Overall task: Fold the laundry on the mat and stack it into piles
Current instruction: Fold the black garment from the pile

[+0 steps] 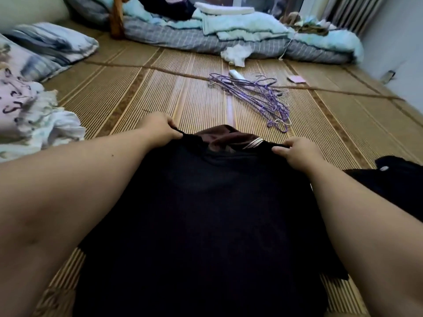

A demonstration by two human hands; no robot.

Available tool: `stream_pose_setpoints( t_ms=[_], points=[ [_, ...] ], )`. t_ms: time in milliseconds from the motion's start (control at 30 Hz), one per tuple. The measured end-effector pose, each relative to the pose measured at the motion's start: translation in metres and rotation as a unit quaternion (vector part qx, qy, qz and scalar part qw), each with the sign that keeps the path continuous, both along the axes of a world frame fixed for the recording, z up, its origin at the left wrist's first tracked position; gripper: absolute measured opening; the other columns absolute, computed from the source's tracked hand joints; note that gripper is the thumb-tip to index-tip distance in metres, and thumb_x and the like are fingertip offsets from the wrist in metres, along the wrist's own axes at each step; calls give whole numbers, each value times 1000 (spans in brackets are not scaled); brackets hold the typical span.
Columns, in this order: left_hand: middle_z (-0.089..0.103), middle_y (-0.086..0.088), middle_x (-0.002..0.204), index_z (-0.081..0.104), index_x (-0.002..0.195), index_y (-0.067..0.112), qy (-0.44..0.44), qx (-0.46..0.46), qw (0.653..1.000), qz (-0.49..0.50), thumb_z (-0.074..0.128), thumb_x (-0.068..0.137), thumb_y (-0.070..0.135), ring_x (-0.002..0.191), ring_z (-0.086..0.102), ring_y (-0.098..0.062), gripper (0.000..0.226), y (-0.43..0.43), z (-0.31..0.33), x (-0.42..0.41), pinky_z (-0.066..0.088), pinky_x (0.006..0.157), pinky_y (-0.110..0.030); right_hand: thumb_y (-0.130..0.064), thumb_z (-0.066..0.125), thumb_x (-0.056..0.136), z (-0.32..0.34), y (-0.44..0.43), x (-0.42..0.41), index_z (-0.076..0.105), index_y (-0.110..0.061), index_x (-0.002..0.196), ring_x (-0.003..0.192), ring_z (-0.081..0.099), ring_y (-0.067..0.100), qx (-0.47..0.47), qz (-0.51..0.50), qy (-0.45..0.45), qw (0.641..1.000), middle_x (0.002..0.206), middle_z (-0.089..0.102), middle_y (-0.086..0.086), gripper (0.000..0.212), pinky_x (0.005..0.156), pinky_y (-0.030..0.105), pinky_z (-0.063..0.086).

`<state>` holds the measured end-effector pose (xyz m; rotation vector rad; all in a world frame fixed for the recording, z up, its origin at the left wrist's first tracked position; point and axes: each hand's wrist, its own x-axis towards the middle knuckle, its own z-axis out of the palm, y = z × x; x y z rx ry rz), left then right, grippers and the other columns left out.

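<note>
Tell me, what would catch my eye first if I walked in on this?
First, the black garment spread over the near part of the woven mat, with the left hand and right hand each pinching its far edge. Beyond it lies a tangle of purple hangers, and a heap of pale laundry sits at the left.
</note>
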<state>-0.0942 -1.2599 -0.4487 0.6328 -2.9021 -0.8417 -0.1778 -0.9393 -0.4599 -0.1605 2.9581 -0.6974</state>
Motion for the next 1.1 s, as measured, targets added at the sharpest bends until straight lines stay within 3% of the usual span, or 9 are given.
stream_pose_setpoints(
  t_ms=[100, 233, 333, 400, 500, 600, 733, 967, 1100],
  points=[
    [69, 0, 100, 71, 90, 22, -50, -16, 998, -21, 74, 81, 39, 91, 60, -17, 19, -4, -18, -3, 42, 74, -25, -45, 62, 91, -22, -2, -4, 69, -15, 106, 92, 57, 22, 33, 5, -15, 999, 98, 64, 5, 34, 76, 28, 37],
    [67, -2, 106, 71, 101, 18, -47, 41, 997, -34, 65, 84, 53, 94, 59, -18, 39, -11, -12, 9, 41, 79, -27, -51, 58, 90, -22, 5, 3, 66, -17, 108, 98, 56, 19, -66, -31, -12, 997, 104, 63, 2, 39, 88, 35, 45],
    [60, -6, 110, 60, 115, 16, -120, 194, 973, -24, 52, 87, 62, 93, 59, -23, 54, -22, 16, 33, 45, 75, -33, -48, 50, 96, -8, 26, 22, 66, -12, 101, 100, 59, 28, -117, -69, 26, 990, 102, 65, 7, 40, 81, 35, 42],
    [59, -9, 111, 60, 114, 20, -228, 262, 937, -36, 53, 79, 70, 97, 60, -28, 62, -40, 29, 55, 49, 75, -37, -43, 47, 97, -5, 49, 42, 64, -12, 94, 101, 57, 33, -64, -98, 1, 993, 102, 64, 11, 35, 77, 33, 38],
    [70, -12, 107, 67, 112, 22, -294, 233, 923, -84, 73, 53, 73, 102, 63, -31, 78, -70, 25, 83, 48, 83, -41, -40, 52, 95, -13, 82, 76, 65, -8, 97, 95, 58, 31, 8, -127, -101, 987, 109, 65, 15, 35, 77, 34, 42],
    [72, -12, 99, 67, 107, 11, -290, 193, 934, -79, 92, 40, 53, 91, 67, -26, 82, -85, 16, 106, 47, 78, -36, -43, 65, 89, -27, 100, 110, 60, 3, 118, 105, 61, 35, 4, -174, -164, 971, 115, 64, 18, 55, 88, 38, 49],
    [67, -12, 84, 68, 73, 17, -197, 47, 977, -62, 76, 80, 23, 70, 62, -18, 12, -80, 8, 127, 45, 56, -23, -36, 76, 81, -48, 106, 133, 62, 5, 117, 102, 63, 38, -43, -234, -191, 952, 114, 65, 21, 57, 87, 46, 54],
    [63, -13, 81, 65, 90, 7, -36, 42, 998, -14, 61, 93, 26, 72, 60, -25, 19, -72, 38, 129, 41, 58, -30, -24, 56, 92, -10, 92, 143, 61, -1, 107, 93, 60, 38, -269, -311, -77, 909, 88, 60, 12, 28, 86, 46, 49],
    [63, -9, 75, 66, 83, 11, -52, -53, 997, -7, 66, 89, 32, 71, 58, -25, 22, -69, 67, 128, 39, 61, -29, -26, 54, 95, 33, 94, 138, 52, -2, 121, 98, 61, 37, -338, -334, -79, 876, 107, 61, 17, 36, 93, 51, 51]
  ],
)
